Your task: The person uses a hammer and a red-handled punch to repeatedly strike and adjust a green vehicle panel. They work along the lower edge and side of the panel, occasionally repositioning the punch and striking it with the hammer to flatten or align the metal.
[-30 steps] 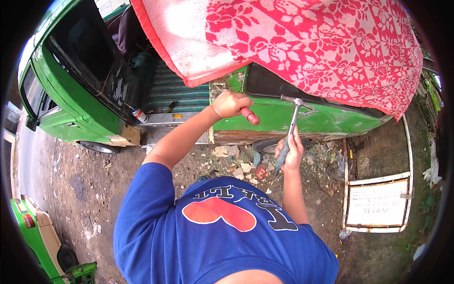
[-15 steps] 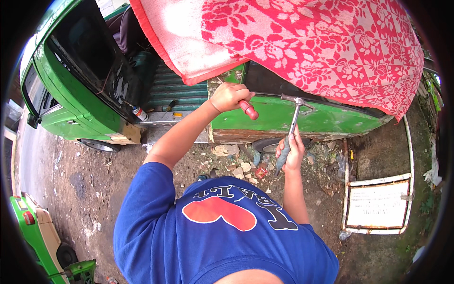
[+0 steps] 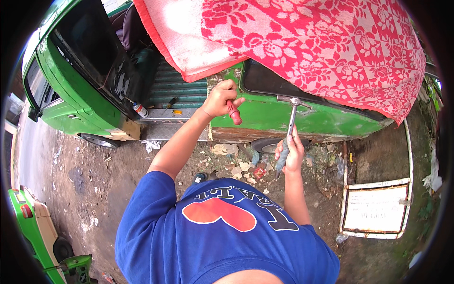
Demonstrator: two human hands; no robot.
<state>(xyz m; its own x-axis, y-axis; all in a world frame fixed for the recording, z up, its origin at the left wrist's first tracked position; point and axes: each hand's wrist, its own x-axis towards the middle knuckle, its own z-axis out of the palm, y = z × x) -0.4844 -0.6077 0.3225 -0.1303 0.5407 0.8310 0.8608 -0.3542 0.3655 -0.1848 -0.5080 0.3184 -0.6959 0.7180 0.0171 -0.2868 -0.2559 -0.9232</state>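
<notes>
My left hand (image 3: 218,99) is closed round a red-handled screwdriver (image 3: 234,113), its butt end pointing towards me and its blade hidden behind the fingers. This hand is beside the rear edge of the doorway in a green vehicle (image 3: 265,111). My right hand (image 3: 293,154) grips a hammer (image 3: 292,118) by its grey wrapped handle. The hammer's metal head is up, in front of the green side panel below a dark window (image 3: 269,83); whether it touches the panel I cannot tell.
A red and white floral blanket (image 3: 302,42) drapes over the vehicle's roof. In the open doorway, a small bottle (image 3: 140,110) stands on the sill. Broken chips (image 3: 243,166) litter the dirt ground. A white-framed board (image 3: 376,208) lies at right, and another green vehicle (image 3: 35,222) is at lower left.
My left hand has shifted slightly left with the screwdriver, and its thumb now sticks out. The hammer in my right hand has moved only slightly left.
</notes>
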